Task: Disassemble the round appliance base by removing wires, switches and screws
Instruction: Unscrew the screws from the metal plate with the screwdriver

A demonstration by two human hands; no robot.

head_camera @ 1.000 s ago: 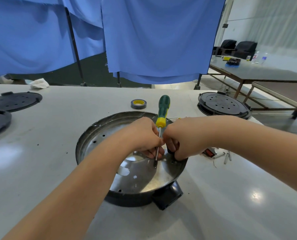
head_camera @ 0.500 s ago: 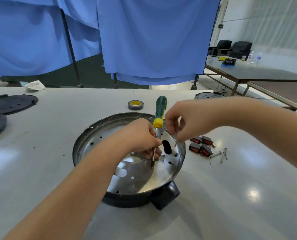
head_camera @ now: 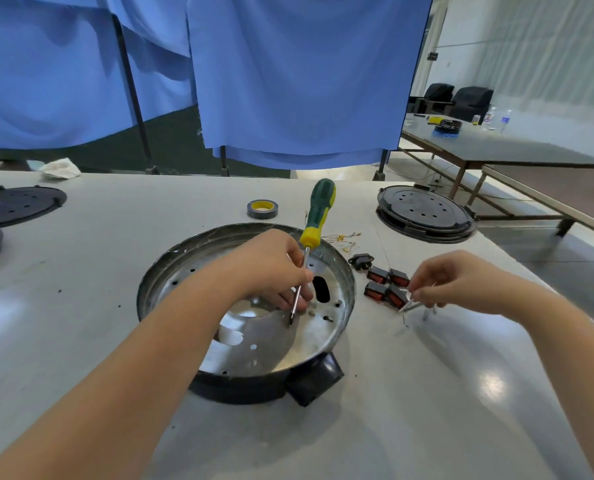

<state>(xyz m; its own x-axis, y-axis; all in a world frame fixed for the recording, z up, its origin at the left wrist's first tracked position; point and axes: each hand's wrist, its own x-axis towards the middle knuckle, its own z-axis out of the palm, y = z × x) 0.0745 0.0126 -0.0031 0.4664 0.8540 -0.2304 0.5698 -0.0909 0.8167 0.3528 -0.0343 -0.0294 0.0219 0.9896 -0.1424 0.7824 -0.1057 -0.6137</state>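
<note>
Base: the round appliance base point(head_camera: 191, 282) sat on the counter point(head_camera: 427, 393), open side up.
Left hand: the left hand point(head_camera: 271, 268) was inside the base, fingers pinching the screwdriver point(head_camera: 314, 233) by its shaft — tip on the metal floor.
Right hand: the right hand point(head_camera: 451, 282) was right of the base, fingers pinching a screw point(head_camera: 409, 306) beside the red switches point(head_camera: 387, 287).
Wires: the wires point(head_camera: 344, 239) lay just behind the base.

Screwdriver point(head_camera: 314, 227) (upright) in left grip point(head_camera: 274, 268)
</note>
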